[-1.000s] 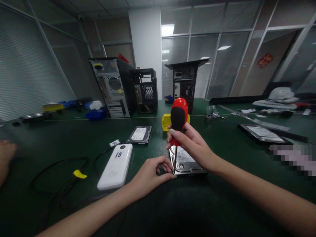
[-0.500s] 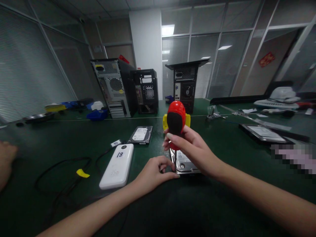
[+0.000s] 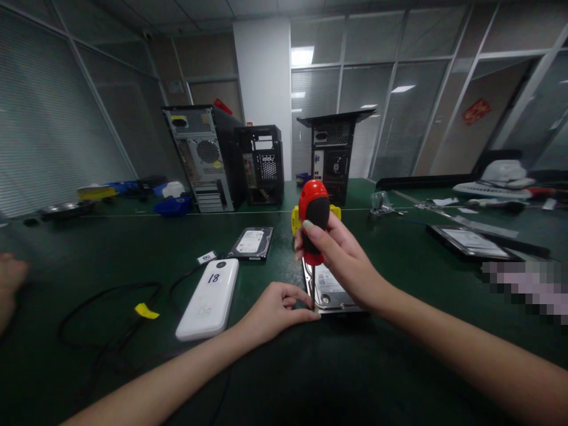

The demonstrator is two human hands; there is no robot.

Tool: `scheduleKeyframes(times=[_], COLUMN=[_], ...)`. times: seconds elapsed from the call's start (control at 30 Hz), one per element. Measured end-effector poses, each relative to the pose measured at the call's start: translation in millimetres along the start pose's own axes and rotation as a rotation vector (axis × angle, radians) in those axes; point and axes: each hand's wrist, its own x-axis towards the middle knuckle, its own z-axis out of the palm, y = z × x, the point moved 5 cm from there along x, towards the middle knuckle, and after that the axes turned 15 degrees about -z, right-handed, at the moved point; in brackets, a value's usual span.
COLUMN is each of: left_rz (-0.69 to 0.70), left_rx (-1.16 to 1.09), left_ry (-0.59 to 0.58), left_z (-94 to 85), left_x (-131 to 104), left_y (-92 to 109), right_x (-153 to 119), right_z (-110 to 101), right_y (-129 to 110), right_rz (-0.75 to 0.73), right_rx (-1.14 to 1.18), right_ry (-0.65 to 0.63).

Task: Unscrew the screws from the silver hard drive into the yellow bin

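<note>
In my right hand (image 3: 350, 260) is a red and black screwdriver (image 3: 314, 222), its handle wrapped by the fingers. The shaft points down, nearly upright, with its tip at the near left corner of a hard drive (image 3: 331, 287) lying on the table. At that same corner my left hand (image 3: 279, 307) is closed, thumb along the near edge and curled fingers beside the shaft. The exact contact of tip and fingertips is too small to make out. Part of the drive is covered by my right hand. Behind the screwdriver shows a yellow object (image 3: 335, 212), mostly hidden.
A white power bank (image 3: 208, 302) marked 18, with a black cable (image 3: 110, 287), lies left. Another hard drive (image 3: 252, 242) is beyond it, and one more drive (image 3: 470, 241) is at right. Computer cases (image 3: 199, 160) stand behind. Another person's hand (image 3: 11, 275) is at far left.
The screwdriver handle has turned and tilted slightly, showing more of its black grip, and my right hand has turned with it. My left hand stays at the drive's corner.
</note>
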Motion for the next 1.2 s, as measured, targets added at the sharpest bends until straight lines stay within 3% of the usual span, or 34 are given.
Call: scheduleKeyframes(times=[0.2, 0.43, 0.67, 0.8, 0.87, 1.0, 1.2], left_rz=[-0.118, -0.165, -0.178, -0.153, -0.119, -0.088, -0.082], left_rx=[-0.147, -0.173, -0.18, -0.103, -0.05, 0.027, 0.044], left_ry=[-0.107, -0.101, -0.126, -0.105, -0.067, -0.018, 0.031], left_z=[3.8, 4.3, 5.5, 4.1, 2.1, -0.7, -2.0], left_x=[2, 1, 3, 0, -1, -1, -1], left_y=[-4, -3, -5, -1, 1, 0, -2], right_x=[3, 14, 43, 63, 68, 70, 68], right_z=[-5, -1, -2, -7, -11, -15, -14], right_y=[1, -15, -34, -54, -64, -74, -70], right_rz=[0.003, -0.139, -0.251, -0.091, -0.014, 0.052, -0.032], right_rx=[0.023, -0.15, -0.441, -0.607, -0.621, -0.637, -0.535], right_ry=[-0.008, -0.093, -0.335, -0.66, -0.752, -0.875, -0.943])
